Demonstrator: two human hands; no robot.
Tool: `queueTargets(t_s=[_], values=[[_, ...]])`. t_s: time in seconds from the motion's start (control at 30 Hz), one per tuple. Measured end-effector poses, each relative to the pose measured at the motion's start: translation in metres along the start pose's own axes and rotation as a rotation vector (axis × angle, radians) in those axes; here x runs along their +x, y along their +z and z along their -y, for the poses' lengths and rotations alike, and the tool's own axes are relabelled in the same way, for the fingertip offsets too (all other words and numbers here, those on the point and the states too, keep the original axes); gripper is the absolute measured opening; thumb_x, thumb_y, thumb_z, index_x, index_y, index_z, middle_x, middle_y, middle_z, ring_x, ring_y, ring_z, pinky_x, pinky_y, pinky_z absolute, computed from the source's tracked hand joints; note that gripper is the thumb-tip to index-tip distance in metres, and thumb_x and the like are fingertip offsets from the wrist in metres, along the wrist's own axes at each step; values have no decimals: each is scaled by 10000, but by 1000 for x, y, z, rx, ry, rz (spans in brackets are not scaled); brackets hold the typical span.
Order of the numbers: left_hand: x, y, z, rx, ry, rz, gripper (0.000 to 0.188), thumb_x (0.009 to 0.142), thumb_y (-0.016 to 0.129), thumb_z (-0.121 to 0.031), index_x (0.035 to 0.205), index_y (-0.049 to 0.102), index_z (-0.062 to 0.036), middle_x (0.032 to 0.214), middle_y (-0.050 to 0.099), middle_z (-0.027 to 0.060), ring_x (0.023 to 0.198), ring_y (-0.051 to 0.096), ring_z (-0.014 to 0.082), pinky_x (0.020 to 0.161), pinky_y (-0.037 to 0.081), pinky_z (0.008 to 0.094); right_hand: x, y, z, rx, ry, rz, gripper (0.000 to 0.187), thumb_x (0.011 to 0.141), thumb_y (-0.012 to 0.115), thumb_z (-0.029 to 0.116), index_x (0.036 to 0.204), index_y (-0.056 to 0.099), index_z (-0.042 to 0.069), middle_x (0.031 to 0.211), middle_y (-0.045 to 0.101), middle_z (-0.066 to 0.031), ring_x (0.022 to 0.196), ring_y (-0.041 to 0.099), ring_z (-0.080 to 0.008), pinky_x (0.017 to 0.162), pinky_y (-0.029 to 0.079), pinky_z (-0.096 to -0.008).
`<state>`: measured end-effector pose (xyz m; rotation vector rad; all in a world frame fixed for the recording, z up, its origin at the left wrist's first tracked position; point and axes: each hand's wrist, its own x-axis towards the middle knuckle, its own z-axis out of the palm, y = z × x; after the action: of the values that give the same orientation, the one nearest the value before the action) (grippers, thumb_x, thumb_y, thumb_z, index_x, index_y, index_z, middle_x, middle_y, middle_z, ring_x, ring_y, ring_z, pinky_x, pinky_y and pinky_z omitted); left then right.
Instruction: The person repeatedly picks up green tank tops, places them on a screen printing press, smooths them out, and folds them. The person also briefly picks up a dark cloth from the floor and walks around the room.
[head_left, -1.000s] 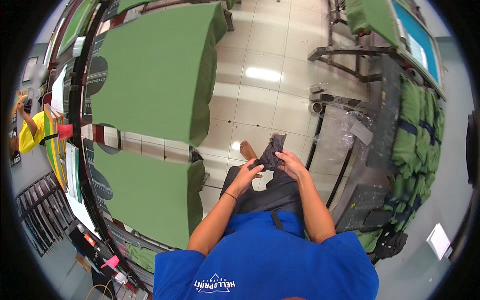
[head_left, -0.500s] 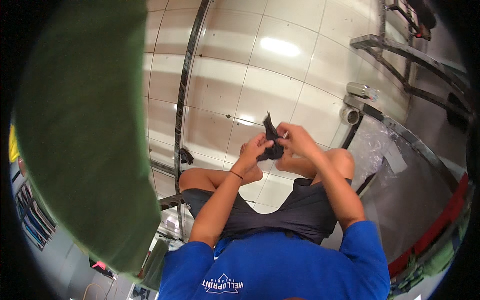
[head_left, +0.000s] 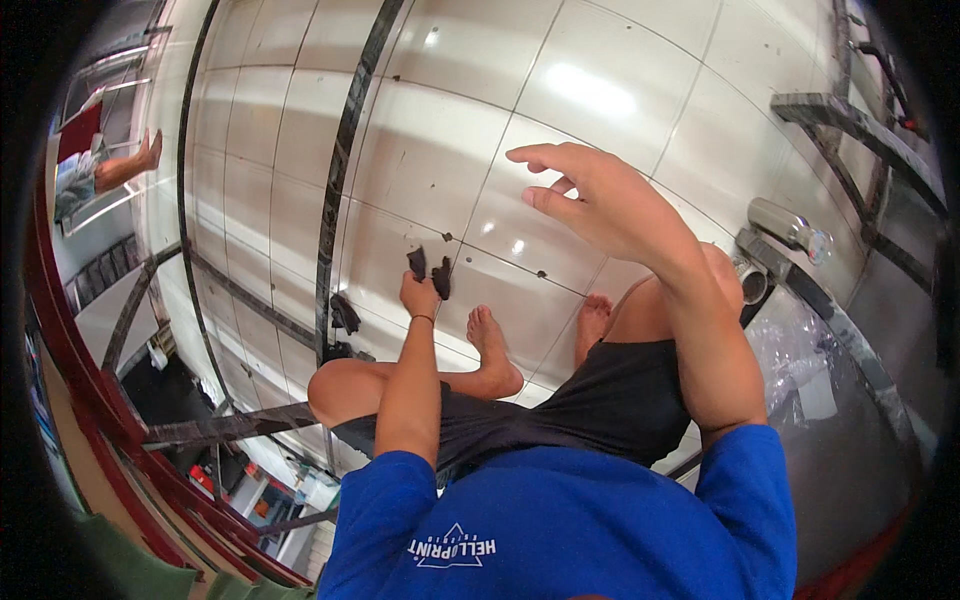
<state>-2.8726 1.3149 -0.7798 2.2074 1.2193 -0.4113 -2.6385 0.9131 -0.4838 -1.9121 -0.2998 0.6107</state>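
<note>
My left hand (head_left: 419, 294) is closed on a crumpled black cloth (head_left: 442, 278), low over the tiled floor to the left of my feet. Dark fabric sticks out on both sides of my fingers. Up and to the right, my right hand (head_left: 590, 195) is raised above the floor with nothing in it, its fingers and thumb apart. Another small black bundle (head_left: 344, 314) lies by the metal frame leg, left of my left hand.
Dark metal frame bars (head_left: 345, 150) cross the white tiles (head_left: 560, 150) on my left. To the right stand a metal bottle (head_left: 790, 225), a round roll (head_left: 750, 282) and clear plastic wrapping (head_left: 785, 365). Another person's bare leg (head_left: 125, 170) shows at the far left.
My hands have parted: the left carried the black cloth down and left, while the right let go and rose. The large green cloth at left has mostly dropped out of view.
</note>
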Motion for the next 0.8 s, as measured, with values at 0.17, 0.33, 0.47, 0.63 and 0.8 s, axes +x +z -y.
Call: queueTargets(t_s=[0.17,0.33,0.47,0.63,0.8], values=[[-35,34,-21,-192,60,-92,217,829,597,-24,1008,639,91,822,677,216,530,681,289,427,561,365,12,8,-2,36,-59,75,383,961,629,277,1291,631,83,1135,681,-203,953,689,-329,872,534,-407],[-59,20,-41,-376,-181,-18,190,873,557,-13,984,607,133,777,654,187,525,672,222,448,582,330,27,20,-8,0,-105,159,379,964,622,296,1277,638,82,1144,682,-208,982,679,-339,895,524,-412],[-56,16,-33,-465,-271,58,182,925,550,-38,1018,590,114,803,648,153,568,665,211,516,613,338,38,22,-10,-79,-72,207,380,963,617,311,1264,645,81,1150,684,-208,1001,672,-350,907,516,-418],[-52,44,-39,-657,-322,85,255,926,592,-78,1083,591,123,841,649,153,621,669,229,537,607,346,41,25,-13,-102,-45,246,390,962,621,296,1291,632,87,1163,684,-194,992,678,-327,884,528,-401],[-57,64,-39,-68,1,-100,568,877,721,-173,1307,505,130,1109,613,233,993,633,375,874,535,450,40,28,-15,-106,-34,257,404,961,616,317,1273,637,61,1153,684,-213,1016,674,-349,913,519,-415]])
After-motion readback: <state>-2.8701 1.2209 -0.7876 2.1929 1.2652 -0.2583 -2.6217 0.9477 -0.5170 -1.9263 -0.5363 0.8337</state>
